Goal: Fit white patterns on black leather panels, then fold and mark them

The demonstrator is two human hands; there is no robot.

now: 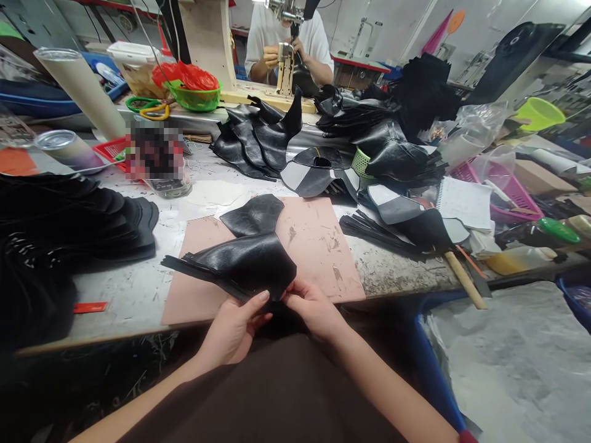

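Both my hands grip one black leather piece [244, 261] at the near edge of the table. My left hand [233, 329] pinches its lower left edge, and my right hand [311, 307] pinches its lower right edge. The piece is folded, with thin black strips sticking out to the left. It hangs just above a pink cutting mat [318, 246]. A second black leather piece [253, 214] lies flat on the mat behind it.
Stacks of black cut pieces [69, 227] lie at the left, and piles of black leather [263, 138] at the back. A hammer handle [464, 280] overhangs the right edge. Pink basket [512, 194], notepad [464, 203], green bowl [194, 98]. A person [286, 43] works opposite.
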